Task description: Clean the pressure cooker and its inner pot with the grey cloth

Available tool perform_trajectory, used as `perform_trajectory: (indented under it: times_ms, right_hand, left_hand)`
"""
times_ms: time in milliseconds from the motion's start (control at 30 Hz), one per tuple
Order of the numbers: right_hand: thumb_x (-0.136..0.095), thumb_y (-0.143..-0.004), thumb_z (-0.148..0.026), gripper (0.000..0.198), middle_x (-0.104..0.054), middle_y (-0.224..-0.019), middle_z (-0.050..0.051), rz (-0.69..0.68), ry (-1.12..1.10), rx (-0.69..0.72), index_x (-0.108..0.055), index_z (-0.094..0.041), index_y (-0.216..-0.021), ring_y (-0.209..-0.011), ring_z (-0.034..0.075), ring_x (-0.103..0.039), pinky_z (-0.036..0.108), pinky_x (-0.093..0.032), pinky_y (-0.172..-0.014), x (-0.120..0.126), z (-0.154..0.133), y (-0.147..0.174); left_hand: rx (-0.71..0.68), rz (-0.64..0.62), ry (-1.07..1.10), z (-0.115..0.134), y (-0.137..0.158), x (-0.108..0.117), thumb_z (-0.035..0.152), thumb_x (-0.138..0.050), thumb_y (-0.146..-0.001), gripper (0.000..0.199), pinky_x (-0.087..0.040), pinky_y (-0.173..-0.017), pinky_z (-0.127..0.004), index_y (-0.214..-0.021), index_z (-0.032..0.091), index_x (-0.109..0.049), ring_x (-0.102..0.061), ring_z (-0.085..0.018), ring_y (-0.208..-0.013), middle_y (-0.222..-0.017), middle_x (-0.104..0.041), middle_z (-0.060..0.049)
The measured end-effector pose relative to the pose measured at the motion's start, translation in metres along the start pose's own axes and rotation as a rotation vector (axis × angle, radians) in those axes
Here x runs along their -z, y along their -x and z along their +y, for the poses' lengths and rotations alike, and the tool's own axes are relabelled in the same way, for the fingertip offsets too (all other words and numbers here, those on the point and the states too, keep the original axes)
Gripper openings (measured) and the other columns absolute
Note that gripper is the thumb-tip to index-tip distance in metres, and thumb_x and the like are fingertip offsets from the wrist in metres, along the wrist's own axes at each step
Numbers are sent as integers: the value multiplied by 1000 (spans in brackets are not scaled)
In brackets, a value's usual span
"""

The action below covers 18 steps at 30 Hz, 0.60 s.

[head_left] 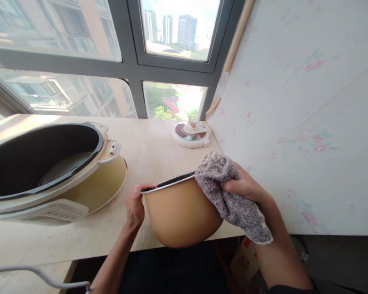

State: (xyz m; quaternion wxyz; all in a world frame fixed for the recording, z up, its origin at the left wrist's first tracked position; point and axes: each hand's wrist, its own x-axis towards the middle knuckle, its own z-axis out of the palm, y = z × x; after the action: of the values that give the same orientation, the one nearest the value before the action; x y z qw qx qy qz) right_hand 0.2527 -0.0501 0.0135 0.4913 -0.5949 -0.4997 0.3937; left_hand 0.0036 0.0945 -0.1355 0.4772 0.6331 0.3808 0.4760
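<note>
A gold-coloured inner pot [184, 212] with a dark inside is tilted away from me at the counter's front edge. My left hand [135, 206] grips its rim on the left, fingers over the edge. My right hand [243, 183] is closed around a grey fluffy cloth [225, 188], which lies against the pot's right rim and side. Part of the cloth hangs down past my wrist. The pot's inside is mostly hidden from this angle.
At left stands the open rice cooker body [110, 179], its dark cavity showing. Its round lid [191, 134] lies near the window. A grey cord [39, 268] runs at lower left. The papered wall [309, 122] borders the counter [144, 143] on the right.
</note>
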Motion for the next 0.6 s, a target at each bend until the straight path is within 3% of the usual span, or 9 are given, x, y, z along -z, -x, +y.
perform_trajectory:
  times_ms: [100,233,333,467,533,600]
  right_hand:
    - [-62,-66,-19,44,-66,-89,0,-69,76,25,-64,-20,-110,-83,21,-60,31,-48,-75,-13,-14,6]
    - [-62,-64,-14,54,-66,-100,1,-54,228,54,-62,-23,-117,-92,22,-62,34,-50,-82,-35,-32,12]
    - [-65,-63,-14,58,-64,-111,2,-32,391,99,-61,-26,-119,-99,23,-62,36,-50,-86,-55,-42,20]
    - [-66,-62,-15,60,-62,-113,3,19,478,150,-58,-28,-121,-99,24,-62,38,-52,-85,-77,-46,30]
    - [-67,-63,-16,62,-61,-118,4,65,463,185,-56,-28,-123,-104,25,-61,39,-52,-89,-83,-44,33]
    - [-67,-64,-16,63,-59,-123,5,109,445,216,-54,-27,-125,-110,25,-59,40,-50,-95,-83,-41,33]
  left_hand:
    - [-136,-131,-7,34,0,11,49,-34,-98,57,-49,-67,-31,-77,19,-77,-68,-22,-74,-78,-76,-7]
    - [-336,-331,-251,94,3,15,33,-45,-98,36,-43,-60,-25,-87,19,-77,-63,-15,-64,-71,-71,-3]
    - [-417,-365,-405,123,8,7,29,-46,-97,38,-35,-51,-24,-65,18,-62,-50,-11,-50,-55,-58,1]
    - [-476,-192,-445,122,9,-9,26,-43,-96,50,-19,-43,-27,-48,18,-31,-24,-7,-40,-42,-30,4]
    - [-444,-67,-413,115,7,-14,27,-46,-94,54,-15,-42,-27,-47,18,-22,-18,-7,-40,-43,-21,4]
    - [-371,-22,-379,108,3,-16,31,-49,-93,56,-14,-42,-28,-47,19,-19,-17,-6,-41,-45,-18,4]
